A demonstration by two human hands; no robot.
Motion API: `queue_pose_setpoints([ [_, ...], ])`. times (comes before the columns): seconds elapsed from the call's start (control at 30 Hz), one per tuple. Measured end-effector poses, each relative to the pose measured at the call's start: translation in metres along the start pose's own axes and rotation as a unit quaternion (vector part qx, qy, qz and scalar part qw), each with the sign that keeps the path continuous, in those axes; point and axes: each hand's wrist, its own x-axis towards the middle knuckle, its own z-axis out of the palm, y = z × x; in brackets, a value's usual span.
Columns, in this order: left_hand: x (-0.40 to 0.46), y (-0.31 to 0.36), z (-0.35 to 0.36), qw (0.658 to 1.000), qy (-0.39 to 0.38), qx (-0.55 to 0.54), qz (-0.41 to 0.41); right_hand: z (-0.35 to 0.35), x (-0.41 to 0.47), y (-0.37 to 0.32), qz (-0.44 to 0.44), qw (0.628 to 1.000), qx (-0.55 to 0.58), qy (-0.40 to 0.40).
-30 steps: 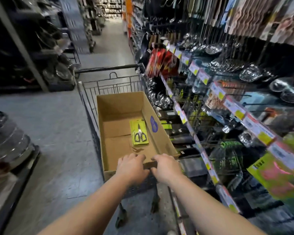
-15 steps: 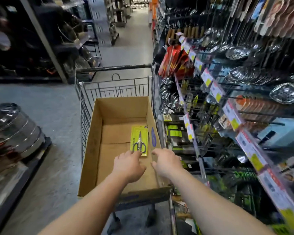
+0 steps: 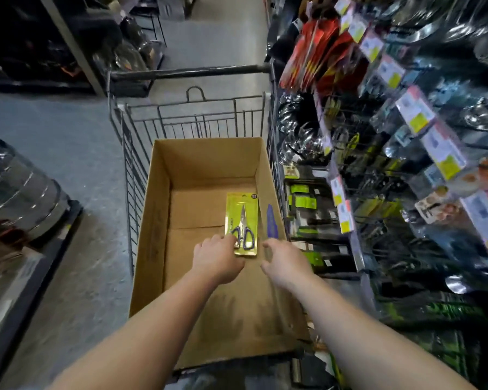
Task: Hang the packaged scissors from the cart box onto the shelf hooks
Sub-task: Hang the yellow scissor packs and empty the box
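Head view: left hand [image 3: 219,258] fingertips hidden (over scissors pack [image 3: 242,223]).

One pack of scissors [image 3: 242,224], one cardboard box [image 3: 158,220], one wire cart [image 3: 135,153], two hands.

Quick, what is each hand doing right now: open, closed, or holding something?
Left hand: fingertips touch the scissors package in the box; grip cannot be told.
Right hand: open, fingers spread, holding nothing.
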Motion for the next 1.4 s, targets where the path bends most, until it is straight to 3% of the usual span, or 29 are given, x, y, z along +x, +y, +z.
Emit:
queue_pose_setpoints([
  [0.5, 0.172, -0.057, 0.035, 0.992, -0.118, -0.042, -0.011, 0.051, 0.146, -0.030, 0.143, 0.983, 0.078, -0.088],
  [0.87, 0.239, -0.067, 0.105, 0.972, -0.080, -0.177, -0.134, 0.102, 0.187, -0.020, 0.171, 0.973, 0.108, -0.109],
  [1.07, 0.243, -0.069, 0.110, 0.945, -0.097, -0.257, -0.177, 0.107, 0.192, -0.016, 0.174, 0.972, 0.120, -0.106],
  [1.2, 0.223, -0.089, 0.107, 0.899, -0.137, -0.357, -0.214, 0.106, 0.196, -0.018, 0.200, 0.958, 0.175, -0.104],
  [1.4, 0.177, -0.098, 0.105, 0.851, -0.183, -0.442, -0.216, 0.113, 0.198, -0.023, 0.289, 0.897, 0.318, -0.102],
])
